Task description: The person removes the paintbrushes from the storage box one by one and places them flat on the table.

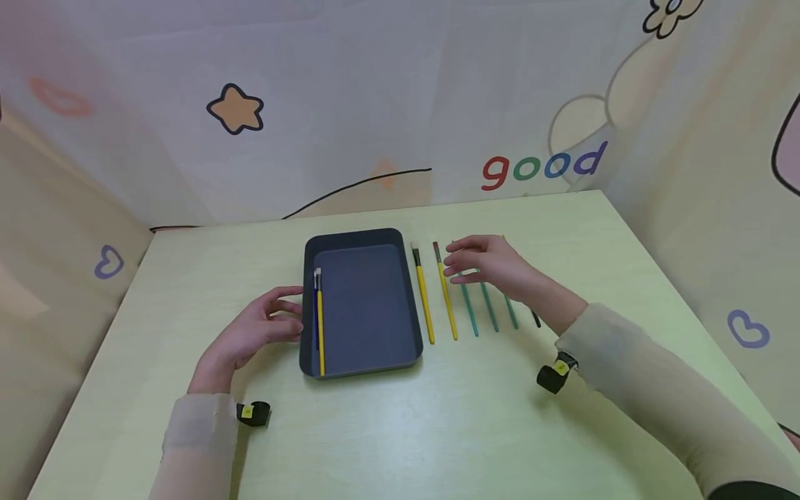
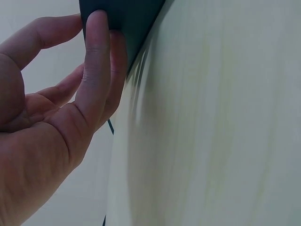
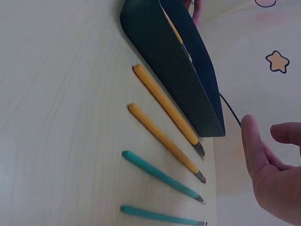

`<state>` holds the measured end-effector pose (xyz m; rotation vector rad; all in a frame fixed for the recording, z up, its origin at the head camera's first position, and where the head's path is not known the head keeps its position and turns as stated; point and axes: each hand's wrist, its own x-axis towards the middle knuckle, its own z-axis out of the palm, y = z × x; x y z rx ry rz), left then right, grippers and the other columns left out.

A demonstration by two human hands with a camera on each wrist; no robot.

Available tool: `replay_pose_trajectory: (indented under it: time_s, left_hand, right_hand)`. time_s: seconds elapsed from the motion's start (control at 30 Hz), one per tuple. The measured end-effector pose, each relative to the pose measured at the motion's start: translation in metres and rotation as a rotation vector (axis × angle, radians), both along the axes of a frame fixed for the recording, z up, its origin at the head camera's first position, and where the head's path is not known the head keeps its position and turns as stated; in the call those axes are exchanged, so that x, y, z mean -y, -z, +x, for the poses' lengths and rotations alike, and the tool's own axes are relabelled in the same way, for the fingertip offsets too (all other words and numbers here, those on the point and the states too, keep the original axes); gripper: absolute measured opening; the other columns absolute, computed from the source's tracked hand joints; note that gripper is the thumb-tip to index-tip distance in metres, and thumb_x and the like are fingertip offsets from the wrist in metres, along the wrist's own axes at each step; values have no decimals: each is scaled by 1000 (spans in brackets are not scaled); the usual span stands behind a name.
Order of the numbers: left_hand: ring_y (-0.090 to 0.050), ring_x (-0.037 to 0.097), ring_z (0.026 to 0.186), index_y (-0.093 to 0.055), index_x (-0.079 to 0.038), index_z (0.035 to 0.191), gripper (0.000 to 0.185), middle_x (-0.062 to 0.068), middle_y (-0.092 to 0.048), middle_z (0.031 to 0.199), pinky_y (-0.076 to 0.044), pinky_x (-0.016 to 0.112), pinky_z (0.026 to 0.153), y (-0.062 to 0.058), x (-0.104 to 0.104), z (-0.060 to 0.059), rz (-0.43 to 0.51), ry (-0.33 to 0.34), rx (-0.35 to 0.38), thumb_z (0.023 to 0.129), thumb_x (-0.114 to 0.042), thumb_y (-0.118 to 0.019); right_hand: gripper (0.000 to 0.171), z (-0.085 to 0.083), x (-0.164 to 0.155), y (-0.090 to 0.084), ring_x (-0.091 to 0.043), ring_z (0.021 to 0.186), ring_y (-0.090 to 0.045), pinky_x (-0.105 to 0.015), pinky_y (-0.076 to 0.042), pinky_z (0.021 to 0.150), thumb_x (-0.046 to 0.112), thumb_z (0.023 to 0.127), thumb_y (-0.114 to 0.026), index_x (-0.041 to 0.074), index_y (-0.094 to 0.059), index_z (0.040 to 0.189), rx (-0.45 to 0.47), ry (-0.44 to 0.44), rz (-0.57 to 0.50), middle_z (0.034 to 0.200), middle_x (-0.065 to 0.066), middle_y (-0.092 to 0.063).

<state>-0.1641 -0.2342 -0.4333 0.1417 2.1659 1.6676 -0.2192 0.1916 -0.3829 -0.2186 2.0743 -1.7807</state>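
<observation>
A dark blue-grey tray (image 1: 369,312) lies on the table with two paintbrushes along its left side: a yellow one (image 1: 321,333) and a dark blue one (image 1: 315,326). Fingertips of my left hand (image 1: 262,326) touch the outside of the tray's left wall. My right hand (image 1: 490,264), fingers loosely bent and holding nothing, is raised over a row of paintbrushes. Nearest the tray are two yellow paintbrushes, one (image 1: 423,298) beside its wall and another (image 1: 446,295) with a reddish tip. Teal paintbrushes (image 1: 470,309) follow, partly hidden under the right hand, then a dark handle (image 1: 535,319).
The pale wooden table (image 1: 400,430) meets a printed cloth backdrop (image 1: 350,90) at the back and both sides. A small black camera sits on each wrist, left (image 1: 254,414) and right (image 1: 555,375).
</observation>
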Motion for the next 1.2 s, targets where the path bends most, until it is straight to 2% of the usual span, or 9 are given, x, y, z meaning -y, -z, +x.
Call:
replay_pose_trajectory:
  time_s: [0.23,0.43,0.7,0.87,1.2]
  left_hand:
    - [-65,29,100,-34,-5,157,72,28,-48,133,-60,39,88,1,2,-1,5,-2,6,93,0,-66]
    - [-66,27,100,-33,-5,157,72,28,-48,133,-60,38,89,-1,3,0,18,0,6,93,0,-66]
    - [-66,25,99,-32,-3,158,74,29,-47,132,-59,38,89,-2,1,3,34,2,15,93,0,-67]
    - [-66,26,99,-34,-4,157,72,27,-48,131,-60,39,89,0,1,2,28,-4,20,92,0,-66]
    - [-66,24,97,-33,-3,157,73,28,-47,130,-59,40,89,0,1,2,68,-12,28,92,3,-67]
  right_hand:
    - [44,0,29,-13,-42,125,-59,-51,-47,105,7,105,-56,-13,-45,142,89,-70,-101,139,-33,-52]
    - [49,-2,56,-18,-42,133,-52,-47,-47,107,7,106,-53,-14,-38,148,151,-123,-120,147,-32,-48]
    - [48,-2,93,0,-37,132,-55,-41,-50,105,7,106,-53,-15,-39,147,240,-177,-125,147,-31,-48]
    - [47,1,117,11,-39,133,-53,-42,-48,107,6,107,-51,-16,-38,146,315,-179,-163,146,-32,-49]
    - [46,7,151,28,-40,133,-53,-46,-48,107,7,107,-51,-15,-40,146,404,-203,-209,145,-32,-49]
